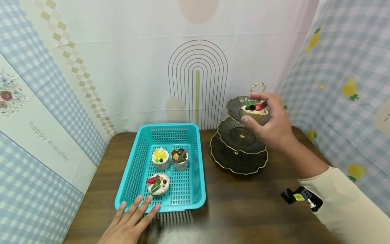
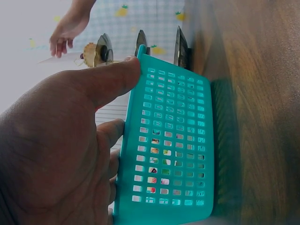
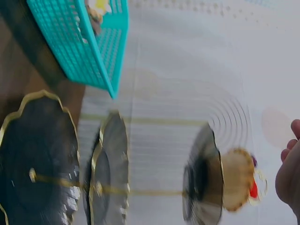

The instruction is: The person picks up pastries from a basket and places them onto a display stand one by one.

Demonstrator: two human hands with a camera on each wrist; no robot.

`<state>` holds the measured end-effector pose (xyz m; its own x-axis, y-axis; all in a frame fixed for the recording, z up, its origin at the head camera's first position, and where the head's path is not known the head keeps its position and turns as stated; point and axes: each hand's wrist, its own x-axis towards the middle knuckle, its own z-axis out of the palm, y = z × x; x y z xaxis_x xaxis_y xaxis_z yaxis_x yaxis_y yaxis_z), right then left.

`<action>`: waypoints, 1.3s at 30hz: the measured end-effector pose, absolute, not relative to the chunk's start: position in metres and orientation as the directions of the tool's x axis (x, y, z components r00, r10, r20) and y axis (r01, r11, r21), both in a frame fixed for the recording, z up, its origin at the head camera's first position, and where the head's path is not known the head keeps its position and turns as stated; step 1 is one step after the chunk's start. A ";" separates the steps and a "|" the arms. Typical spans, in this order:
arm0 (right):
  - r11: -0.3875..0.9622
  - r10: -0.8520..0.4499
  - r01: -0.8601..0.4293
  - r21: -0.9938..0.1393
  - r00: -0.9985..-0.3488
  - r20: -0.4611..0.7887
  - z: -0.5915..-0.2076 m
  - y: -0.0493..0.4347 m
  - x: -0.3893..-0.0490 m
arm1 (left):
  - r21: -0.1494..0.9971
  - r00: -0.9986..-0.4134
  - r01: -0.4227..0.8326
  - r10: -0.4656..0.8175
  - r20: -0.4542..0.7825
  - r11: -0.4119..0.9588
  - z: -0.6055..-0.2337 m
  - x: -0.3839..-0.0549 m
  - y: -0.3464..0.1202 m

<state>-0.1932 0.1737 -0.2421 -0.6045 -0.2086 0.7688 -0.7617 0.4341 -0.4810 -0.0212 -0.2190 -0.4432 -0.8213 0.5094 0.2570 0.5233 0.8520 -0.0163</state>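
The right hand (image 1: 271, 122) has its fingers loosely parted and grips nothing. From the head view, its thumb and forefinger seem to frame a cupcake (image 1: 252, 111) topped with red and green fruit, but both wrist views show a gap between those fingers and the cake. The cupcake sits on the top plate of a dark, gold-edged stand (image 1: 240, 164), just below the fingers; the two larger plates are lower down, and the gold handle (image 1: 258, 85) rises behind the fingertips.

The left hand (image 1: 129, 220) lies palm down with its fingers spread and fairly straight, the tips touching the near rim of a turquoise basket (image 1: 200, 166). Just past these fingertips, inside the basket, is a pink-cream cupcake (image 1: 158, 184) with strawberry and a green piece. Farther beyond them, two more stand close beside each other: a yellow-fruit cupcake (image 1: 160, 160) and, to its right, a chocolate cupcake (image 1: 180, 160). The basket is well to the left of the right hand's fingers.

Below both sets of fingers is a brown wooden table (image 1: 231, 210); a printed cloth (image 1: 140, 74) hangs behind, beyond the fingertips.
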 end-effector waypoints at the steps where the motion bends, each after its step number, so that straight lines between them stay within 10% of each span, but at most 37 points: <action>1: 0.417 -0.240 -0.777 -0.472 -0.595 0.767 -0.245 0.171 -0.193 | -0.015 -0.823 0.522 0.508 0.256 0.853 -0.443 -0.021 -0.219; 22: 0.547 -0.671 -0.665 -0.508 -0.711 0.208 -0.342 0.107 -0.219 | -0.010 -0.827 0.514 0.498 0.261 0.858 -0.443 -0.021 -0.218; 39: 0.518 -0.792 -0.713 -0.473 -0.609 0.050 -0.383 0.052 -0.222 | -0.018 -0.833 0.508 0.497 0.244 0.861 -0.442 -0.020 -0.218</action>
<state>-0.2225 0.0522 -0.3832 -0.6090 -0.7916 0.0498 -0.7125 0.5184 -0.4729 -0.0203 -0.2176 -0.4416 -0.8328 0.4968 0.2442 0.5084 0.8609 -0.0177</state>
